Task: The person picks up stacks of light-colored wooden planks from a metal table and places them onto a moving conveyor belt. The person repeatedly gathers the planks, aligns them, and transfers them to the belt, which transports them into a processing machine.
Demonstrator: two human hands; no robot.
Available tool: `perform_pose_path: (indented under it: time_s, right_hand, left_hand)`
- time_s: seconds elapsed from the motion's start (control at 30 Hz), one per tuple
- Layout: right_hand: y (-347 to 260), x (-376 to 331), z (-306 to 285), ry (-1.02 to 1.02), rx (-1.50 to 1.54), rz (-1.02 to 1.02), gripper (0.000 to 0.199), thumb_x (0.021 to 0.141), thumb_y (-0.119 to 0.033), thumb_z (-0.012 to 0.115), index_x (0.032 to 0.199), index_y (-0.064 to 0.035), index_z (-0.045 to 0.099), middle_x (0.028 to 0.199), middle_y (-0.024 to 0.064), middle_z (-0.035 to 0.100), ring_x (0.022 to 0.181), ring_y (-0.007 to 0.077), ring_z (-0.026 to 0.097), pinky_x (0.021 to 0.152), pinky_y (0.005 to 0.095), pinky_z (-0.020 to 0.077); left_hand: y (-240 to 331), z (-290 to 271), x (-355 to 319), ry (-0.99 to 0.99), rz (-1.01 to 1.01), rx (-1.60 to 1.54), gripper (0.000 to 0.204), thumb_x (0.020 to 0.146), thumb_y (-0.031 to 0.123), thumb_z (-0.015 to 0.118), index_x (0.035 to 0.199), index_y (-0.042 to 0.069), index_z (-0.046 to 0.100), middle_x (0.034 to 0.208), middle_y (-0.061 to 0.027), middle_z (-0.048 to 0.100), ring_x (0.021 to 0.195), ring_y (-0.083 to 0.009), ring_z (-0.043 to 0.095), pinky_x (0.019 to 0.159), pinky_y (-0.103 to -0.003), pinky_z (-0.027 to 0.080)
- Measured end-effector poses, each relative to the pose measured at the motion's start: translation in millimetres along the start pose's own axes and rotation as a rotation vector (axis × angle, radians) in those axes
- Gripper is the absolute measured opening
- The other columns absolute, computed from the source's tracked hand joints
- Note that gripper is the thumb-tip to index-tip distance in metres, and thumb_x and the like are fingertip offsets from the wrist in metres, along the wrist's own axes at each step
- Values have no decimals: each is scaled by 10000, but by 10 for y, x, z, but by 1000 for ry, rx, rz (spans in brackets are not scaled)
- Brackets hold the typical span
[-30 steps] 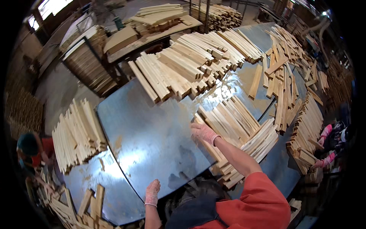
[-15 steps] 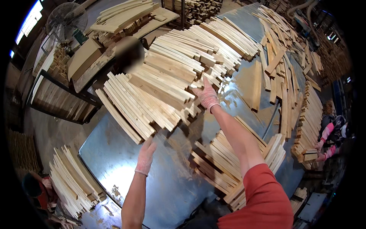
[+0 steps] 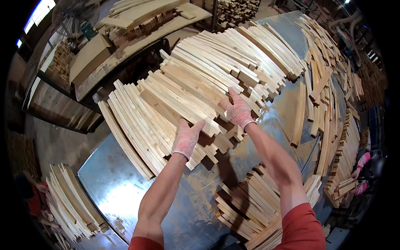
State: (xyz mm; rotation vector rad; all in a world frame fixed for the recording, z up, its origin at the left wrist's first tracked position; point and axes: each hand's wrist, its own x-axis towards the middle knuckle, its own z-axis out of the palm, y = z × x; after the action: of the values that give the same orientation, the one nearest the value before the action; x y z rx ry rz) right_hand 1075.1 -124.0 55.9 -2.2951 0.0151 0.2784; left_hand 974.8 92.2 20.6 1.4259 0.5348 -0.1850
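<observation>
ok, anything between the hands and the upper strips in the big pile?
Nothing visible. The left hand and right hand are at the near ends of the upper wood strips; exact contact is unclear.

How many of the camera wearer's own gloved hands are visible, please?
2: the left hand and the right hand, both at the near ends of the wooden strips.

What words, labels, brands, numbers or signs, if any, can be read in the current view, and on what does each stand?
None: no readable text shows on the wooden strips, the metal tabletop, or the gloved left hand and right hand.
Anything on the green object in the background is too small and blurred to tell.
</observation>
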Motion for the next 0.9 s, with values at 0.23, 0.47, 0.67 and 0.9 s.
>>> perform_pose_path:
  time_s: [0.23,0.47,0.67,0.9]
  right_hand:
    - [-340,-601,195,-270,-106,-45,838,939,-525,664,1529,34,460,1368,297,640,1259,412,633,1097,420,486]
    - [-895,-222,780,-196,-210,3,862,854,-671,685,1267,85,640,1200,324,693,1156,420,677,1013,460,513]
    - [-1266,-563,1037,-292,-140,-81,772,825,-648,716,1064,86,683,1056,303,708,1010,393,699,931,475,542]
    - [-1567,-646,1826,-357,-229,-143,824,873,-646,661,1248,86,622,1274,295,650,1204,370,645,1030,438,500]
  left_hand:
    - [241,-860,-367,6,-114,386,741,923,347,777,1455,-57,456,1204,-210,707,1101,-274,704,944,-366,576]
    - [29,-1009,-77,271,168,623,876,872,452,795,1469,-71,426,1244,-248,702,1117,-374,691,1007,-422,530]
    - [37,-1634,-502,249,120,563,913,828,451,841,1467,-61,438,1245,-254,702,1150,-336,697,1038,-418,525]
    - [162,-2195,-748,322,78,468,733,922,390,781,1477,13,487,1291,-208,688,1169,-310,682,1013,-410,525]
